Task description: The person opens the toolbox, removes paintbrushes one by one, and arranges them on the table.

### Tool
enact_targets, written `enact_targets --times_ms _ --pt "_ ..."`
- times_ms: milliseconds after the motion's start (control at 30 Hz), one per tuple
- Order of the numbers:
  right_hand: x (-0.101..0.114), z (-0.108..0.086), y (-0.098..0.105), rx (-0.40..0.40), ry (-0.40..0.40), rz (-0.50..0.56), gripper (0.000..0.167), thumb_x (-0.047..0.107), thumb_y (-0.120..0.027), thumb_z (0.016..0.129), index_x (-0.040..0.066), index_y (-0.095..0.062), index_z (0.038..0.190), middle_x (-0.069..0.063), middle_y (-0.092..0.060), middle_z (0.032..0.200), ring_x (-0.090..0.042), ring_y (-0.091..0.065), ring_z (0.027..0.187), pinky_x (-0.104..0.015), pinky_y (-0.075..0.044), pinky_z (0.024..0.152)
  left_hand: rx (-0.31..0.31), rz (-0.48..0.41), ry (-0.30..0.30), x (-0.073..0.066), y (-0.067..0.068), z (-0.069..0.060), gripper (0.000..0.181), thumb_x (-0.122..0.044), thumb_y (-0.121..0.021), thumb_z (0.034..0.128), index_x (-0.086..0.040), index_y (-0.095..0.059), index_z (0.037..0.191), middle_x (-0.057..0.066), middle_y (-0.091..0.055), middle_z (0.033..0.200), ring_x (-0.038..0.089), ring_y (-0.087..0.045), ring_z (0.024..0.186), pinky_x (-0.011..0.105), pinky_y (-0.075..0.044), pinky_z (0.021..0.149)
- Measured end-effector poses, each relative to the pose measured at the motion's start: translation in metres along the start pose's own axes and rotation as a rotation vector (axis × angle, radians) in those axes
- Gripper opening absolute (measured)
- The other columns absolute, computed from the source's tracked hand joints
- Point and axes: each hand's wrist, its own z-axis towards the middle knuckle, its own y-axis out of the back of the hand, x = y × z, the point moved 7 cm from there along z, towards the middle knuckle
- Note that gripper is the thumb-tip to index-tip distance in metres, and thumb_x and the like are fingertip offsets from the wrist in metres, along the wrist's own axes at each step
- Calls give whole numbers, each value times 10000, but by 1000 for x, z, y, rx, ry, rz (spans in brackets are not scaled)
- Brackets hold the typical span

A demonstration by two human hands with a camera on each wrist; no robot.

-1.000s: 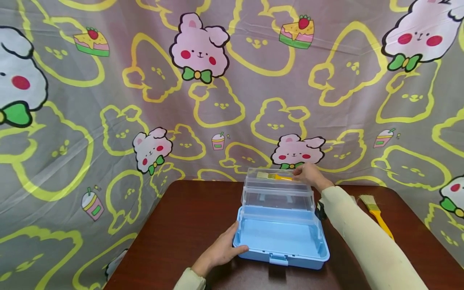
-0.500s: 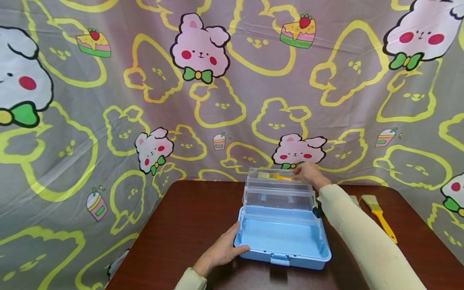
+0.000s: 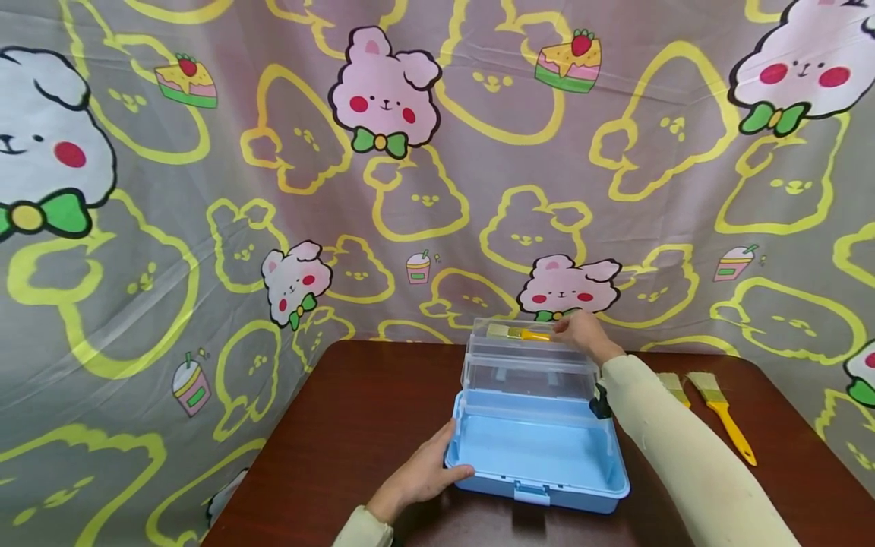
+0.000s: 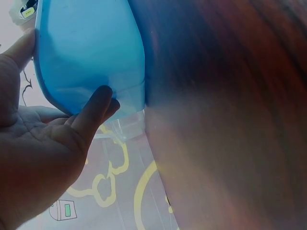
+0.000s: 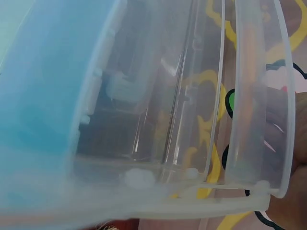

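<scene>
A light blue toolbox (image 3: 536,448) stands open on the table, its clear plastic trays (image 3: 529,377) raised at the back. My left hand (image 3: 425,467) holds its front left corner. In the left wrist view, that hand's fingers press the outer wall of the blue box (image 4: 96,52) while the thumb lies at the rim. My right hand (image 3: 586,334) pinches the handle end of a yellow-handled paintbrush (image 3: 535,335) at the top tray. The brush lies crosswise, bristles to the left. Clear plastic partly covers the right hand (image 5: 300,134) in the right wrist view; its fingertips are blurred.
Two more paintbrushes lie right of the toolbox: one whole brush (image 3: 724,418) and another brush (image 3: 673,386), partly hidden by the right sleeve. A brown wooden table (image 3: 342,425) carries everything. A patterned curtain (image 3: 383,190) hangs close behind it.
The head view has shifted slightly, and more of the second paintbrush shows beside the right sleeve. Both hands keep nearly the same place on the toolbox and the brush.
</scene>
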Motion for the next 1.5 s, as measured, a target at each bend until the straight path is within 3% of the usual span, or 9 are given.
enact_targets --times_ms 500,933,1300,1500 --pt "8 4 -7 12 31 -13 236 140 -697 872 -21 -687 1045 -156 -657 1003 -286 -584 873 -393 -502 786 -7 35 4 3 3 -1 891 -424 -645 885 -8 -157 1503 144 -210 1538 277 -248 1379 486 -271 1067" --pt "3 13 -8 84 -17 -20 232 143 -737 835 10 -715 1024 -158 -654 1075 -303 -568 962 -452 -471 862 -13 43 -11 0 2 -2 899 -420 -652 881 7 -158 1499 145 -214 1537 266 -252 1378 451 -271 1075" --pt "0 13 -8 98 40 -44 217 110 -731 835 6 -718 1026 -137 -672 1024 -300 -580 941 -450 -479 858 10 27 2 3 -2 0 901 -437 -638 886 -17 -140 1508 133 -198 1545 261 -241 1382 471 -270 1071" --pt "7 12 -6 75 141 -31 207 72 -722 836 -22 -712 1020 -115 -679 944 -263 -600 859 -407 -514 796 0 30 -1 0 1 -1 901 -425 -650 880 -30 -143 1511 125 -207 1543 259 -253 1379 476 -277 1067"
